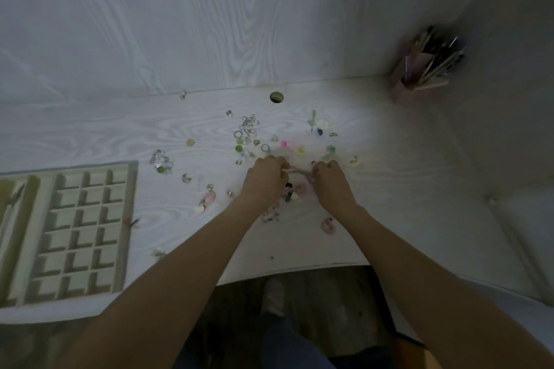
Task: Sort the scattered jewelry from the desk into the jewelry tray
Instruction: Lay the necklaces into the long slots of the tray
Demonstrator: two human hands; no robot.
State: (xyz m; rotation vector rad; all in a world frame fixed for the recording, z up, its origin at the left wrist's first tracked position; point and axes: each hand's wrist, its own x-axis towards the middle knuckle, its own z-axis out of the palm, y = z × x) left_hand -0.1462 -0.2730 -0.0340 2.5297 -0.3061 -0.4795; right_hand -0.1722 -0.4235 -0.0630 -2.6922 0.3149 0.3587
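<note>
**Both hands on a pale chain amid scattered jewelry**

Two bare forearms reach from the bottom of the frame to the centre of a white wood-grain table (90, 135). The left hand (263, 178) and the right hand (331, 183) sit close together, knuckles up, fingers curled. A thin pale chain (298, 172) runs between them, and each hand's grip looks pinched on one end of it, though blur hides the fingertips.

The jewelry lies loose around the hands. A cluster of silver rings (248, 127) sits above them, with single rings just below it. A green bead (239, 148) lies left of a pink piece (284, 144) and a yellow piece (300, 149). A pale green pendant (313, 120) lies to the upper right of centre. A mixed clump (162, 162) lies left of the hands, near the tray's upper corner. A pink charm (209, 198) lies lower left of the left hand, and a pink ring (328, 225) sits under the right forearm. A dark piece (288, 190) shows between the wrists.

The tray (27, 278) fills the lower left of the frame, a beige grid of small square cells with long slots at its left edge. One long slot holds a thin dark item (15, 195); the cells look bare.

A round cable hole (276, 97) sits in the table at its back edge. A pink holder (419, 81) of pens and brushes stands in the upper right corner.
</note>
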